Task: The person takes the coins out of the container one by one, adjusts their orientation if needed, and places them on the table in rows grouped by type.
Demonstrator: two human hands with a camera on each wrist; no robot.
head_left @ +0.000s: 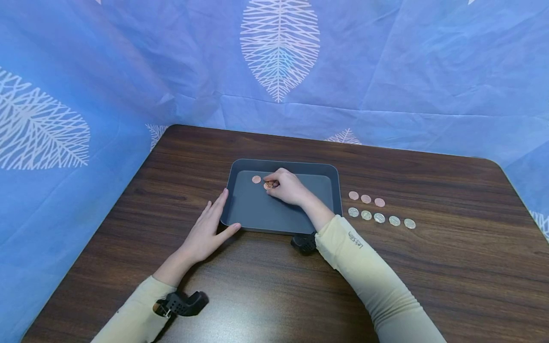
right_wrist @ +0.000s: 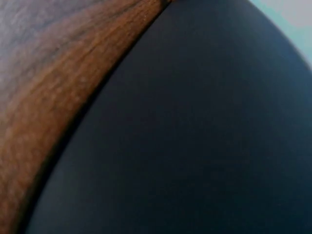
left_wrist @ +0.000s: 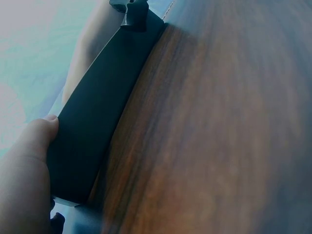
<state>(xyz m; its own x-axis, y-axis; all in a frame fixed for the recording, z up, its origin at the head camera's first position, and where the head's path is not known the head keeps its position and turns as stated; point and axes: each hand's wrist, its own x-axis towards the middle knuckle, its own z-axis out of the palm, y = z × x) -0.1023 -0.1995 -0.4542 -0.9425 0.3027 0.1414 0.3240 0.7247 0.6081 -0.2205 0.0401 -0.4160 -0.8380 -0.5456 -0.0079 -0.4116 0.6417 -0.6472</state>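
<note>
Head view: dark grey tray (head_left: 257,212) sits at centre frame on a brown wood-grain table (head_left: 429,267). Right hand (head_left: 286,186) is inside the tray, upper middle, fingers curled down and pinching a copper coin (head_left: 269,185) against the tray floor. A second copper coin (head_left: 256,179) lies flat just left of it, apart from the fingers.

Left hand (head_left: 208,228) lies lower left of the tray, fingers straight and relaxed, resting along the tray's left wall with the thumb at its near corner; it holds nothing. Left wrist view confirms contact: thumb (left_wrist: 41,134) pressed on the tray's outer wall (left_wrist: 97,122).

Right of the tray, well apart from both hands: a row of three copper coins (head_left: 366,198), and just below it a row of five silver coins (head_left: 379,218).

Right wrist view: blurred, only tray surface (right_wrist: 204,136) and table edge; the hand is not visible there
</note>
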